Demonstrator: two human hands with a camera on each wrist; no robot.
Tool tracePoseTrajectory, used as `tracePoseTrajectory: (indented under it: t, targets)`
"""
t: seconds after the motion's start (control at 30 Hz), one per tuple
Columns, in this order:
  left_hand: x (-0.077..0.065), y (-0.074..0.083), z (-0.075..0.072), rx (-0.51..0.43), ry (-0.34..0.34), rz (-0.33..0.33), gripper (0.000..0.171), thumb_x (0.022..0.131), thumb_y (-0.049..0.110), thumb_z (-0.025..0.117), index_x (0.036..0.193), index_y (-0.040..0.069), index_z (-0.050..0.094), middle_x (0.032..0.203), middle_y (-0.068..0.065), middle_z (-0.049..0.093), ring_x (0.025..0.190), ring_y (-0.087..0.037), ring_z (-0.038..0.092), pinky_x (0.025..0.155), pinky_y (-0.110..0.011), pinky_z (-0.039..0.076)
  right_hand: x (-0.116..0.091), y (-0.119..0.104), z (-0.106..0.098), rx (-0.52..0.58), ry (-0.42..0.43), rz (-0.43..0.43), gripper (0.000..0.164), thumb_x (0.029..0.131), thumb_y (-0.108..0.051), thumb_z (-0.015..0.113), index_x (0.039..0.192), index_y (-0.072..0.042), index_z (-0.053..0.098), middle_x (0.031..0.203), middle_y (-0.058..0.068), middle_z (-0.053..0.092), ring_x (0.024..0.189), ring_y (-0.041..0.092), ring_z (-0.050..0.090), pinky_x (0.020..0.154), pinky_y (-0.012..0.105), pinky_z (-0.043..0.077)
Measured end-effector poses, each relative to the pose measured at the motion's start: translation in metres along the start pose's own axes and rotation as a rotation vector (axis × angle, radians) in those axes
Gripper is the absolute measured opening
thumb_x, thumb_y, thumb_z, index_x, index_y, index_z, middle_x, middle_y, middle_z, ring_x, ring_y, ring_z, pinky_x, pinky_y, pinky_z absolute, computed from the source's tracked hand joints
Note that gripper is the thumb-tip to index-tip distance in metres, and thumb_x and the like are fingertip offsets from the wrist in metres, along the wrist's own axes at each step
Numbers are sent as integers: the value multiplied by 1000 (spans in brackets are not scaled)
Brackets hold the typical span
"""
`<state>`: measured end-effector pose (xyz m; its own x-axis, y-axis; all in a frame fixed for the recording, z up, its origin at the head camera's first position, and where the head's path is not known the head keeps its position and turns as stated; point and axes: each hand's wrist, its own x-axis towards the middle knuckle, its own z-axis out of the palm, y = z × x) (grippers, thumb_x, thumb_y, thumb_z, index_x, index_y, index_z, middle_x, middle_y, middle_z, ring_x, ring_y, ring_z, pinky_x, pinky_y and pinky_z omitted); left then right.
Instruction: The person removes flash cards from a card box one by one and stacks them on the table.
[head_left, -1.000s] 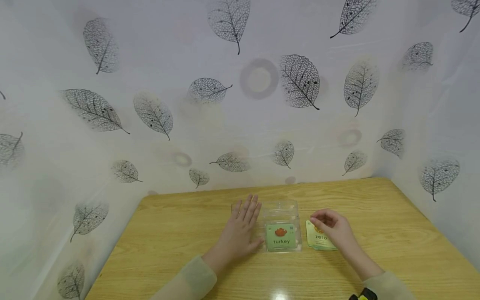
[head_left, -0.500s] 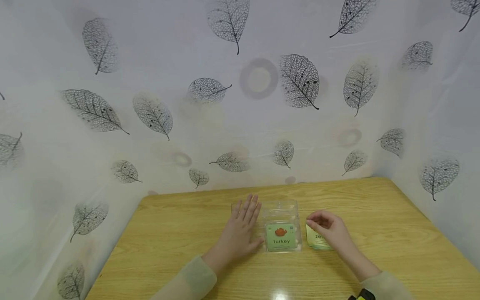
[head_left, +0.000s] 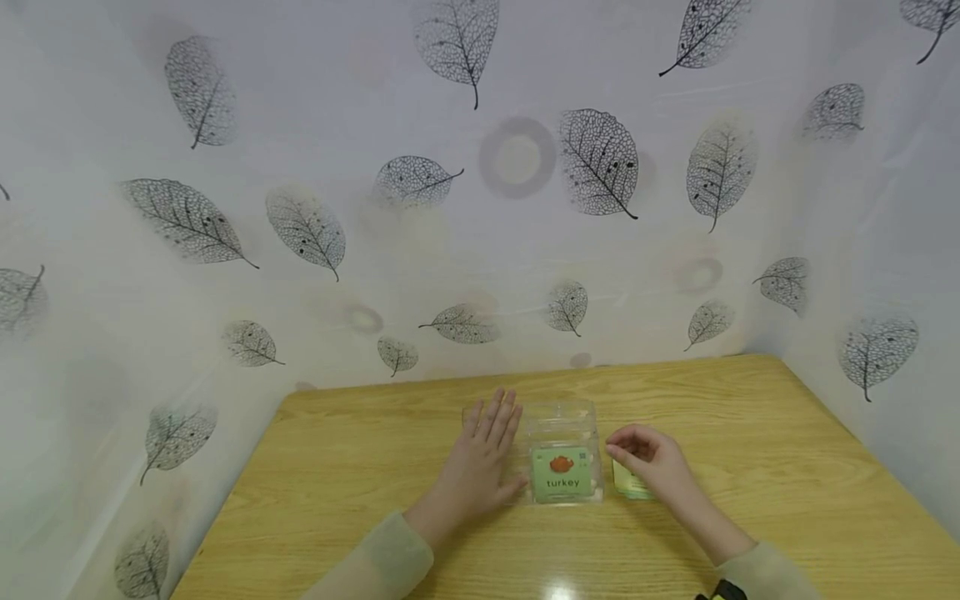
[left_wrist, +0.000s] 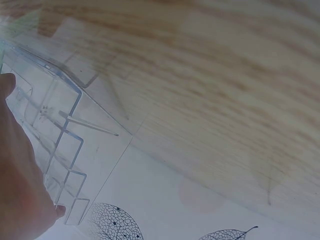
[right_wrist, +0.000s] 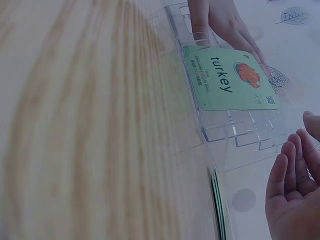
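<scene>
My left hand (head_left: 480, 467) lies with straight fingers along the left side of a clear stepped plastic holder (head_left: 561, 429). A green card (head_left: 562, 472) printed "turkey", with a picture of a roast bird, leans at the front of this holder. To the right, a stack of cards (head_left: 628, 483) lies on the table, partly covered from above by my right hand (head_left: 652, 460). In the right wrist view, the fingers of that hand are loosely bent, with a gap to the thumb and nothing between. The stack's edge (right_wrist: 218, 210) shows below them.
The wooden table (head_left: 337, 467) ends at its back against a white curtain (head_left: 510, 242) with a dark leaf print. Curtain sides also rise at left and right. The holder's stepped side (left_wrist: 75, 145) shows in the left wrist view.
My right hand has drifted left and slightly down across the card stack, covering the "zero" print that showed earlier. The left hand, holder and turkey card have stayed put.
</scene>
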<state>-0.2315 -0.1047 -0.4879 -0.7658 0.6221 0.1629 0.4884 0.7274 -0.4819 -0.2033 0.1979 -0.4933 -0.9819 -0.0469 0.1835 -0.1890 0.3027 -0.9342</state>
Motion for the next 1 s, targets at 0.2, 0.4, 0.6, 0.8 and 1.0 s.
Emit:
tracePoseTrajectory:
  t: [0.2,0.4,0.6,0.8,1.0]
  targets:
    - [0,0,0,11,2,-3,103,102,79,28,171,5,11,180,-17,4,168,-34,5,137,-49,18,0,-1,1,-6,-15,-2,16,98,-7,75,108,4,73,94,-4,74,82,-1,65,73,18,58]
    - [0,0,-2,-7,-3,-1,103,102,79,30,171,4,11,180,-16,7,168,-34,7,136,-49,18,0,-1,2,4,-27,-20,14,97,-4,75,106,6,72,90,-11,72,80,-2,64,73,17,58]
    - [0,0,-1,1,-11,-2,103,102,79,29,171,5,11,180,-16,6,168,-34,5,137,-49,18,1,-2,3,8,-35,-22,13,96,-3,75,105,7,72,89,-9,73,79,-2,65,73,18,58]
    - [1,0,2,11,-8,2,103,102,79,28,171,4,11,180,-17,5,168,-35,6,136,-49,18,0,-3,5,-1,-40,14,15,95,-4,76,106,6,72,91,1,74,79,-1,65,73,19,58]
    - [1,0,2,4,-2,6,103,102,79,28,171,4,11,180,-17,2,168,-36,6,136,-50,18,1,-2,7,-1,-48,32,14,95,-3,76,106,6,73,93,2,74,80,-1,65,73,19,58]
